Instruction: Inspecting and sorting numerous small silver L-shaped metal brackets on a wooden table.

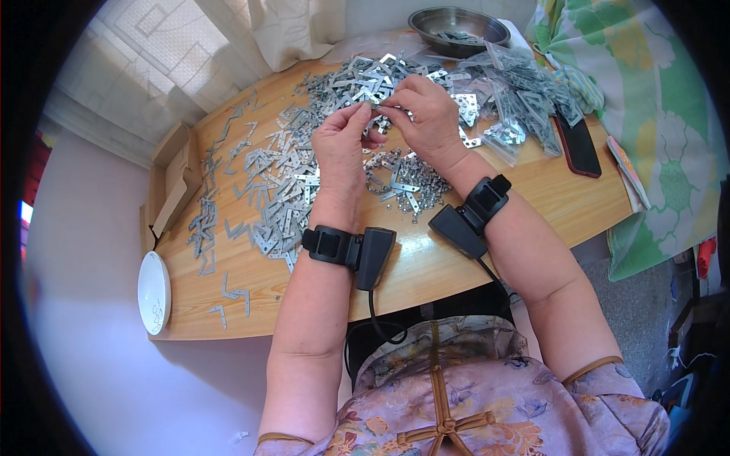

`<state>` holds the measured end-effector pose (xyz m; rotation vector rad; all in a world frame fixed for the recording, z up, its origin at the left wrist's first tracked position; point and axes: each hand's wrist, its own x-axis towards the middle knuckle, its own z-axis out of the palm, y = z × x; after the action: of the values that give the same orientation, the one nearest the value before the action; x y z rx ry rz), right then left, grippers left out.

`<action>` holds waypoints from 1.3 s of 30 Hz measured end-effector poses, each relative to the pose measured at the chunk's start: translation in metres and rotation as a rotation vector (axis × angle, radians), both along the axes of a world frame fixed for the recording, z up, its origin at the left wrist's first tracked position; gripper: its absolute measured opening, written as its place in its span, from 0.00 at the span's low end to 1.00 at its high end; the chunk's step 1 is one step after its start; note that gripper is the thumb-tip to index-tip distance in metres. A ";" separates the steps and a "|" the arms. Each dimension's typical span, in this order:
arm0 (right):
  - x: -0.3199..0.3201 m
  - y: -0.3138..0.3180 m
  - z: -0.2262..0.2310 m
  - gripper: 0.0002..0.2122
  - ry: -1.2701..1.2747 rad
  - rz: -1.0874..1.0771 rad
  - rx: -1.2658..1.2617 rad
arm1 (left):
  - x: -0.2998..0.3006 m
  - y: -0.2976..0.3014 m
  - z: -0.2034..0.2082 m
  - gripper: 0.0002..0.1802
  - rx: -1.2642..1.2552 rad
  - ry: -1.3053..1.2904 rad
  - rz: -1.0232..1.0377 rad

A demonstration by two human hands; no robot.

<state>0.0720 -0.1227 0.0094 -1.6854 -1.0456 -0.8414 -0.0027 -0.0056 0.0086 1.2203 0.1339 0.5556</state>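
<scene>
Both hands are up over the middle of our wooden table [525,201], fingertips nearly meeting: our left hand [338,144] and our right hand [427,118] pinch what looks like a small metal piece [374,107] between them. It's mostly hidden by the fingers, so we can't tell exactly what kind. It's held right in front of the big heap, by the way.

OK, left to right. We've got a white bowl [154,292] right at the table's left edge, then an open cardboard box [176,182] behind it, near the curtain [152,68]. Next come loose L-shaped brackets [204,228], kinda scattered, with a few more near the front edge. They run into the main heap of brackets [285,197], all silvery, which spreads back beyond our hands. Below the hands sits a pile of small hardware [426,181], too tiny to sort out, with a couple of brackets lying on it. At the back there's a steel bowl [435,44] with some metal bits inside, then clear plastic bags [525,91] full of grey parts, a dark phone [579,148], and finally a green patterned cloth [677,159].
</scene>
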 end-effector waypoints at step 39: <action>-0.001 0.003 -0.001 0.04 0.051 0.002 0.053 | 0.001 0.001 -0.001 0.09 -0.040 -0.011 -0.068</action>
<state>0.0708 -0.1192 0.0086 -1.6529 -0.9817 -0.8135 -0.0016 -0.0049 0.0077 1.1788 0.0932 0.4979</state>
